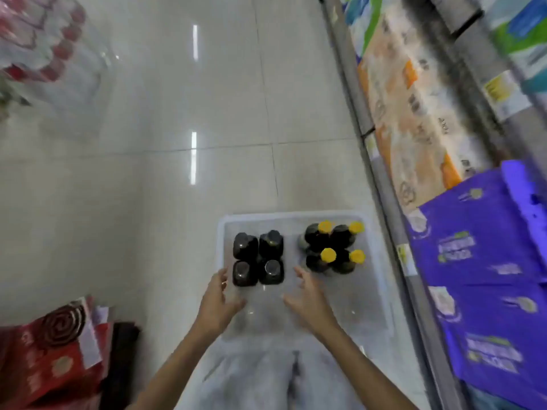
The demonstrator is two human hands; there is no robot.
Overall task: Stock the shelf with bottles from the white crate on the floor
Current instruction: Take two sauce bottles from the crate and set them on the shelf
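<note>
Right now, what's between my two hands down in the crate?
In the head view, the left hand and right hand flank the near black-capped bottles; nearer you, only bare crate floor.

White crate [381, 261]: translucent, rectangular, sits flat on the tiled floor just beside the base of the shelf [393, 202]. Inside the crate, toward its far end, two clusters of four upright bottles each. Dark-capped bottles [257, 257]: squarish, dark contents, packed two by two in the crate's left half, touching. Yellow-capped bottles [334, 248]: rounder, dark contents, two by two in the crate's right half, nearer the shelf. A gap separates the clusters. The crate's near half holds no bottles.
</note>
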